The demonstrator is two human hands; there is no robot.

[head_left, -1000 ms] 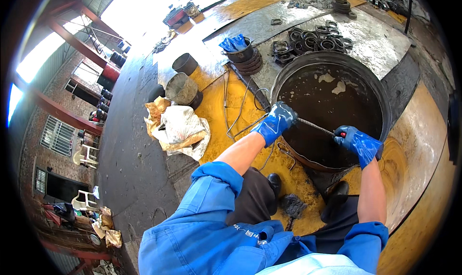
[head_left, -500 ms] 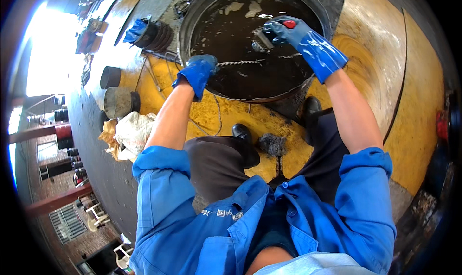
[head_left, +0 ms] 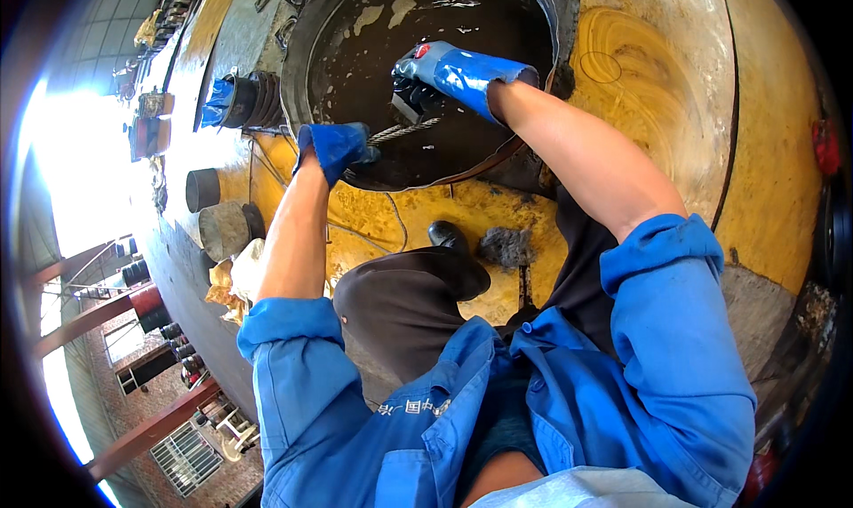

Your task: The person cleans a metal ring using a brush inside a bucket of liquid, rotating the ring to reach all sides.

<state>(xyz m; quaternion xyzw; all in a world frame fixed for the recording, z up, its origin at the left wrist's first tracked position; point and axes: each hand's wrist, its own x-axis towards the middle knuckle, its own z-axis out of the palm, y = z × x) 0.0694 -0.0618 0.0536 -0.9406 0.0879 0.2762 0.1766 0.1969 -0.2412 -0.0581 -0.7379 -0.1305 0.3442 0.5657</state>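
Observation:
Both my hands wear blue rubber gloves above a large round metal tub [head_left: 298,77] of dark, oily-looking liquid. At the tub's near left rim, my left hand [head_left: 352,145] is closed around a twisted wire rope [head_left: 404,131]. From there the rope slants across the liquid towards my right hand [head_left: 426,67]. That hand reaches over the tub, its fingers closed round a grey, flat-edged block or brush [head_left: 406,109] whose exact kind I cannot make out. The block is beside the rope; whether they touch is unclear.
A dark ribbed bucket [head_left: 253,99] with blue gloves over it stands left of the tub. Two cylindrical pots [head_left: 224,231] and a pale sack [head_left: 247,273] are nearer. Between my feet lies a dark, matted clump [head_left: 506,246] on yellow flooring [head_left: 378,210].
My right hand has swung left and nearer with the grey block, closer to my left hand. My left hand keeps hold of the rope. The whole view has shifted a little.

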